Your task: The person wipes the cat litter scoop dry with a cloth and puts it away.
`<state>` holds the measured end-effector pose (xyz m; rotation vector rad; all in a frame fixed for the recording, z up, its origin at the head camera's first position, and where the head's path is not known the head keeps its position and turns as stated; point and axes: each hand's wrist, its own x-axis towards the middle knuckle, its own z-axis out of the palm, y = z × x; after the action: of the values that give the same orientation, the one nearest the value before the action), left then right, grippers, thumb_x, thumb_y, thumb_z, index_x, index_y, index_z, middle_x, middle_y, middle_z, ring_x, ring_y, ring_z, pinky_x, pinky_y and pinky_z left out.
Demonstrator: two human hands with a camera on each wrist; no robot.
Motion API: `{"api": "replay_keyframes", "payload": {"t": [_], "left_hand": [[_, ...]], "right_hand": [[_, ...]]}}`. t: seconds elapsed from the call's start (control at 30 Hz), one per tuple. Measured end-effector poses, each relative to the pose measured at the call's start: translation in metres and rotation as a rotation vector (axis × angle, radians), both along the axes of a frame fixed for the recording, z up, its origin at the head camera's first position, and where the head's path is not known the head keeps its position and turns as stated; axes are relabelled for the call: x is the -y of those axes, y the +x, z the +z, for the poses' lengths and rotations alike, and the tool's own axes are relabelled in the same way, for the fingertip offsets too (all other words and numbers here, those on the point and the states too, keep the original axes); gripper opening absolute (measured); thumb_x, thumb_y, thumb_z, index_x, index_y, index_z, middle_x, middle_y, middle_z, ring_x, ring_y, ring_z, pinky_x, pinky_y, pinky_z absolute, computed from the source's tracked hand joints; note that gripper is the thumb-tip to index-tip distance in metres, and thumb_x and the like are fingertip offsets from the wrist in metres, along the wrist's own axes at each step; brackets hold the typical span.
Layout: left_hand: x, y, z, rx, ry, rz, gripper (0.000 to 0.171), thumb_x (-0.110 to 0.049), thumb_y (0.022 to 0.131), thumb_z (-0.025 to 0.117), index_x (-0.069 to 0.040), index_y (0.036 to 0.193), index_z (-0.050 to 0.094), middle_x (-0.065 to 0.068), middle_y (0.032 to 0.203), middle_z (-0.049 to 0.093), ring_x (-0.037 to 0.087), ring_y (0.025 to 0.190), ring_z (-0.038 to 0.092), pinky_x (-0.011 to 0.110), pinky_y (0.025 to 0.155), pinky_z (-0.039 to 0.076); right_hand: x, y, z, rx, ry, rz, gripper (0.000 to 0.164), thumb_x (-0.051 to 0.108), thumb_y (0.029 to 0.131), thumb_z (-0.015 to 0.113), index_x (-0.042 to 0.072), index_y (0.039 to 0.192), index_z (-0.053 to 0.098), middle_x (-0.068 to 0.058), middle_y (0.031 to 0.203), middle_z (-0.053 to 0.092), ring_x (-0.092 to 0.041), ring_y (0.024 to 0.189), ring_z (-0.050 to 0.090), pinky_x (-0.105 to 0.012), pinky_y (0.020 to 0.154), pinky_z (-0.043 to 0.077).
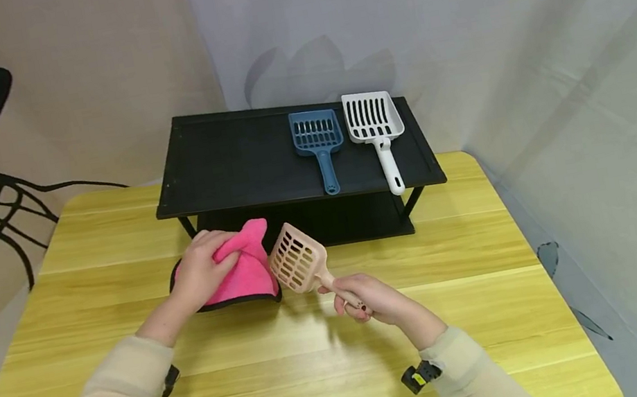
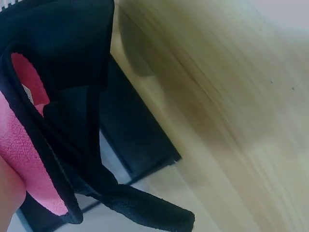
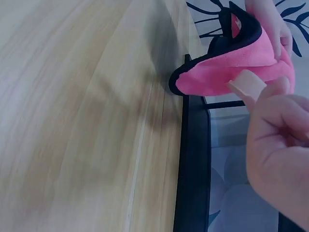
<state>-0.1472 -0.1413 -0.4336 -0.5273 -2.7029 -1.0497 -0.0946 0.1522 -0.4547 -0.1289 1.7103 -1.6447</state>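
My left hand (image 1: pixel 202 268) grips a pink cloth (image 1: pixel 245 274) with a black border, bunched up at its top. In the left wrist view the pink cloth (image 2: pixel 30 150) hangs with its dark edging folded. By its handle, my right hand (image 1: pixel 373 296) holds a beige slotted litter scoop (image 1: pixel 298 258), its head tilted up beside the cloth. Whether scoop and cloth touch, I cannot tell. The right wrist view has the right hand (image 3: pixel 285 140) in front, hiding most of the scoop.
A black two-level rack (image 1: pixel 237 163) stands at the back of the wooden table (image 1: pixel 299 384). On its top lie a blue litter scoop (image 1: pixel 317 135) and a white litter scoop (image 1: pixel 371 121), handles toward me. Printed curtains hang behind and at the sides.
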Motion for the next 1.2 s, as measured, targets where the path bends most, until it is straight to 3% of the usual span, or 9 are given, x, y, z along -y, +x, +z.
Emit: {"api": "replay_keyframes", "payload": {"t": [0.2,0.3,0.37,0.53,0.83,1.2], "left_hand": [[-0.024,0.012,0.000,-0.073,0.021,-0.122,0.022,-0.007,0.078,0.073,-0.006,0.100,0.071,0.007,0.099,0.070,0.017,0.086,0.053,0.031,0.069,0.048],[-0.038,0.019,-0.003,-0.107,0.020,-0.210,0.022,-0.008,0.078,0.073,-0.007,0.100,0.071,0.006,0.103,0.070,0.017,0.088,0.054,0.030,0.071,0.049],[-0.045,0.022,-0.004,-0.112,0.017,-0.232,0.022,-0.009,0.078,0.074,-0.008,0.100,0.071,0.006,0.106,0.070,0.017,0.089,0.055,0.029,0.072,0.050],[-0.052,0.022,-0.006,-0.064,0.051,-0.171,0.025,-0.008,0.076,0.075,-0.008,0.100,0.071,0.005,0.107,0.070,0.016,0.086,0.053,0.029,0.070,0.048],[-0.047,0.015,-0.011,0.045,0.080,-0.080,0.027,-0.014,0.078,0.075,-0.008,0.104,0.071,0.006,0.103,0.070,0.017,0.087,0.053,0.033,0.072,0.050],[-0.027,0.004,-0.019,-0.013,0.037,0.025,0.025,-0.011,0.079,0.073,-0.004,0.102,0.070,0.012,0.098,0.070,0.022,0.084,0.055,0.037,0.070,0.050]], "right_hand": [[0.011,0.001,0.000,0.043,-0.037,-0.014,0.042,0.024,0.100,0.031,-0.008,0.121,0.049,0.006,0.062,0.050,-0.002,0.040,0.032,-0.018,0.041,0.027],[0.018,0.001,0.000,0.055,-0.031,-0.007,0.042,0.025,0.101,0.032,-0.007,0.120,0.050,0.007,0.061,0.048,-0.002,0.040,0.030,-0.017,0.041,0.026],[0.021,0.002,0.001,0.045,-0.020,0.000,0.043,0.027,0.101,0.033,-0.007,0.122,0.050,0.007,0.061,0.046,-0.002,0.040,0.029,-0.017,0.041,0.025],[0.023,0.004,0.003,0.021,-0.013,0.007,0.045,0.027,0.101,0.033,-0.009,0.123,0.049,0.006,0.059,0.041,-0.003,0.040,0.027,-0.017,0.040,0.023],[0.023,0.004,0.004,-0.004,-0.006,0.020,0.042,0.025,0.101,0.032,-0.008,0.119,0.050,0.006,0.059,0.042,-0.003,0.041,0.029,-0.018,0.042,0.025],[0.018,0.006,0.004,0.015,-0.045,0.027,0.047,0.025,0.101,0.032,-0.012,0.125,0.047,0.007,0.059,0.044,-0.001,0.040,0.029,-0.017,0.041,0.025]]}}
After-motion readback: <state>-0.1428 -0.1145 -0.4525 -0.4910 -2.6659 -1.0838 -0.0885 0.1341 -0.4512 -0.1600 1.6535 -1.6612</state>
